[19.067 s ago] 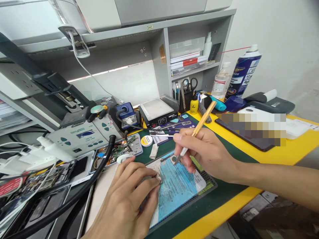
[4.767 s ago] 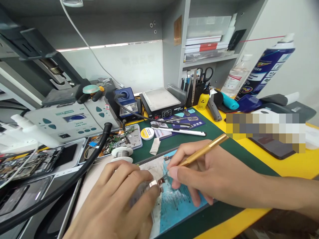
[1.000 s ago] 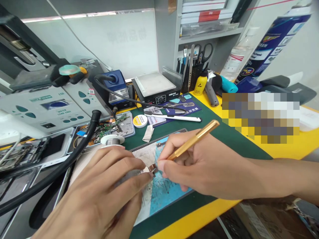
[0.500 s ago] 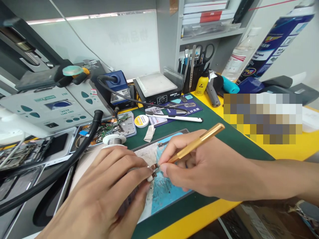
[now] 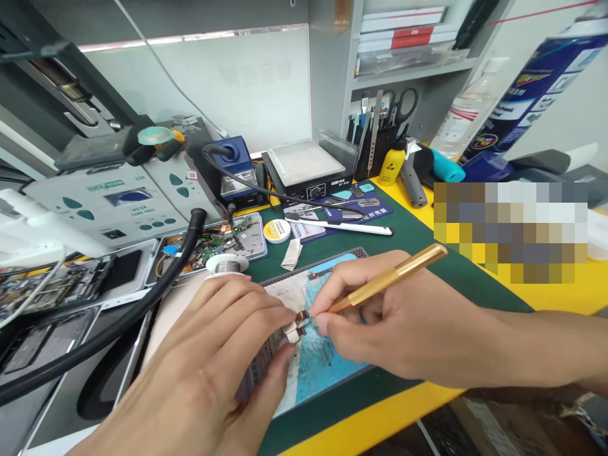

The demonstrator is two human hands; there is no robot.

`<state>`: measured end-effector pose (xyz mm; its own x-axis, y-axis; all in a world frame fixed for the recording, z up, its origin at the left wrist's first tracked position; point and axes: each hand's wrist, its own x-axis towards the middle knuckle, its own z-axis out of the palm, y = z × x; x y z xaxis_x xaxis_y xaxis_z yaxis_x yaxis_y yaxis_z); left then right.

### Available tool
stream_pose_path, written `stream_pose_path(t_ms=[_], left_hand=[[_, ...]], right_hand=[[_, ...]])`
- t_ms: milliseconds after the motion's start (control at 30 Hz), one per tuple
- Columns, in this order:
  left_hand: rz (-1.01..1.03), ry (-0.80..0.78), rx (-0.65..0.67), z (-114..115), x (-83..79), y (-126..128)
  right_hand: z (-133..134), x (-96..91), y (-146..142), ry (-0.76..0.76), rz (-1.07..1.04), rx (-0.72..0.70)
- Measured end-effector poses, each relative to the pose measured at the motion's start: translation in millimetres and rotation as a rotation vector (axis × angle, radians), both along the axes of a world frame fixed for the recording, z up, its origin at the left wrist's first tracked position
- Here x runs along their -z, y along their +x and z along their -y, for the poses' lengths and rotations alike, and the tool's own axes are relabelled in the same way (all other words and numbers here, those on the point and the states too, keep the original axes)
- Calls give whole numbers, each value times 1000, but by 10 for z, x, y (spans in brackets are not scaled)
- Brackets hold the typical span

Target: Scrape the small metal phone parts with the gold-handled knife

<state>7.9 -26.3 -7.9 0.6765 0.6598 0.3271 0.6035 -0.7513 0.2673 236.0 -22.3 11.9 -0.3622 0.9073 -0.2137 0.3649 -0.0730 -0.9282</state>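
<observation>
My right hand (image 5: 389, 323) grips a gold-handled pen-like tool (image 5: 399, 273) in a pencil hold. The tool's thin tip meets a small part with brown flex strips (image 5: 302, 319). My left hand (image 5: 204, 367) is curled, with its fingertips and thumb on either side of a small whitish piece (image 5: 292, 334) attached to or touching that part. Below the left palm, a greyish object with fine markings (image 5: 263, 367) is mostly covered by the fingers. Both hands are over a stained blue-and-white work pad (image 5: 327, 373).
A solder spool (image 5: 228, 263), a round yellow-and-white tin (image 5: 277, 231) and a white pen-like tool (image 5: 351, 225) lie beyond the hands. A black hose (image 5: 156, 297) crosses at left, by a tray of circuit boards (image 5: 247, 237). Behind stands a hot plate (image 5: 306, 166).
The whole scene has shifted slightly right and down with the camera. My left thumb sits a little further from the fingers, showing more of the whitish piece. My right hand keeps its tool.
</observation>
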Motion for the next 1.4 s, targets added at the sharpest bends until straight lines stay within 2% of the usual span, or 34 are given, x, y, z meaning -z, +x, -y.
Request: stream_pose_path(t_ms=[467, 900, 1400], left_hand=[[67, -21, -5, 22, 13, 4], [48, -9, 18, -1, 11, 22], [43, 8, 46, -1, 0, 20]], right_hand=[[9, 4, -20, 97, 56, 14], [26, 27, 4, 156, 72, -5], [25, 88, 47, 183, -48, -43]])
